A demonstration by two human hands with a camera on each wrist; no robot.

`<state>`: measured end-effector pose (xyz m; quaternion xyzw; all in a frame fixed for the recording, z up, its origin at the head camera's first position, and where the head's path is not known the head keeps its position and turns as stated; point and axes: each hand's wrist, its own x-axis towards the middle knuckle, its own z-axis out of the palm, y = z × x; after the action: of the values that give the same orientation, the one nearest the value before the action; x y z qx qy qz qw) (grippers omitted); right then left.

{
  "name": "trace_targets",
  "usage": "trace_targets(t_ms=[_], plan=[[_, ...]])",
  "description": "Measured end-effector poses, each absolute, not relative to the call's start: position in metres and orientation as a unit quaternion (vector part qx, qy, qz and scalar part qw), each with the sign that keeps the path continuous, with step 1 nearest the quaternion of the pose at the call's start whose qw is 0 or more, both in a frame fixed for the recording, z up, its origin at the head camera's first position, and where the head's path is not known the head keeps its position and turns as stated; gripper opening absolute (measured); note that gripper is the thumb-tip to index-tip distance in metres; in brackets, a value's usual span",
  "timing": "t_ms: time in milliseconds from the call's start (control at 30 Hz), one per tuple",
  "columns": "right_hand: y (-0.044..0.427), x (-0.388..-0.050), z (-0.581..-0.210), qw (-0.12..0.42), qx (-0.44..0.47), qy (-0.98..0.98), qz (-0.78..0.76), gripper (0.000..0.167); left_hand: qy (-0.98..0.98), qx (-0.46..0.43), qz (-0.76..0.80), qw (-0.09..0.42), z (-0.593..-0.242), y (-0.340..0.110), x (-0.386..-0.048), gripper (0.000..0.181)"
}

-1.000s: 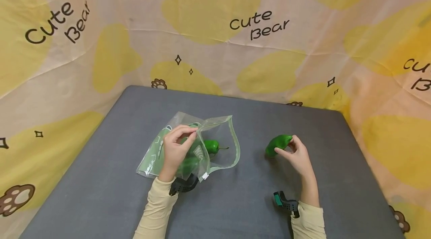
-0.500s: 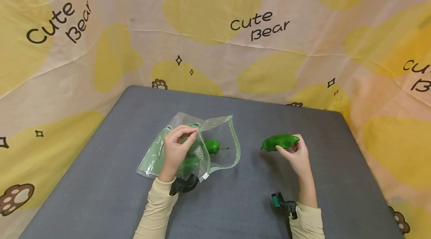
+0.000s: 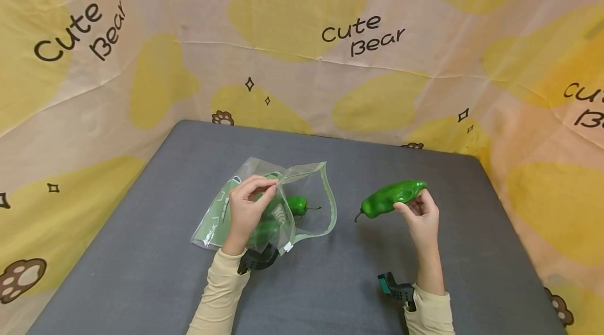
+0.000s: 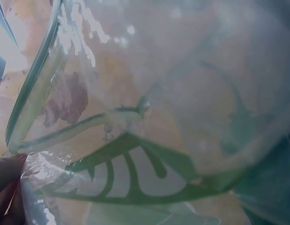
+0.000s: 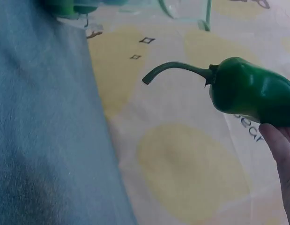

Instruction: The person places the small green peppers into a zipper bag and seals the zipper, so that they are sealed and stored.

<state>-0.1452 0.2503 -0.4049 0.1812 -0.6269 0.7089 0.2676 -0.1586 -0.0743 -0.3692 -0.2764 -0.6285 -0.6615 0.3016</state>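
On the left of the table lies a clear zip bag (image 3: pixel 309 167) with green print, its mouth held apart and facing right. My left hand (image 3: pixel 247 212) pinches the upper edge of that mouth between thumb and fingers; the left wrist view looks through the film (image 4: pixel 135 171). Inside the bag is a green pepper (image 3: pixel 297 205) with its stem toward the opening, and more green shows blurred behind the film. My right hand (image 3: pixel 421 217) holds another green pepper (image 3: pixel 389 198) by its tip end, above the table, stem pointing left and down. The right wrist view shows its curved stem (image 5: pixel 177 65).
A white slider (image 3: pixel 288 246) sits at the bag's lower corner. The grey table (image 3: pixel 330 293) ends at a yellow-patterned cloth (image 3: pixel 283 36) hung behind and at both sides. Each wrist carries a black camera mount (image 3: pixel 257 260).
My right hand has raised the green pepper and turned it, so its stem end now points left toward the bag. My left hand and the bag have stayed in place.
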Motion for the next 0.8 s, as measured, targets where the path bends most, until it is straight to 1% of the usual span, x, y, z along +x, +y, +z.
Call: trace_targets(t_ms=[167, 467, 633, 800], plan=[[0.246, -0.143, -0.403, 0.286, 0.195, -0.622, 0.702, 0.022, -0.628, -0.272, -0.667, 0.294, -0.386, -0.077, -0.166, 0.010], [0.231, -0.143, -0.399, 0.326, 0.223, -0.601, 0.695, 0.034, -0.627, -0.273, -0.666, 0.296, -0.389, -0.076, -0.168, 0.010], [0.220, -0.143, -0.397, 0.324, 0.252, -0.606, 0.681, 0.041, -0.631, -0.274, -0.665, 0.293, -0.390, -0.076, -0.168, 0.009], [0.212, -0.138, -0.392, 0.325, 0.250, -0.616, 0.672, 0.043, -0.632, -0.267, -0.668, 0.290, -0.390, -0.076, -0.167, 0.008]])
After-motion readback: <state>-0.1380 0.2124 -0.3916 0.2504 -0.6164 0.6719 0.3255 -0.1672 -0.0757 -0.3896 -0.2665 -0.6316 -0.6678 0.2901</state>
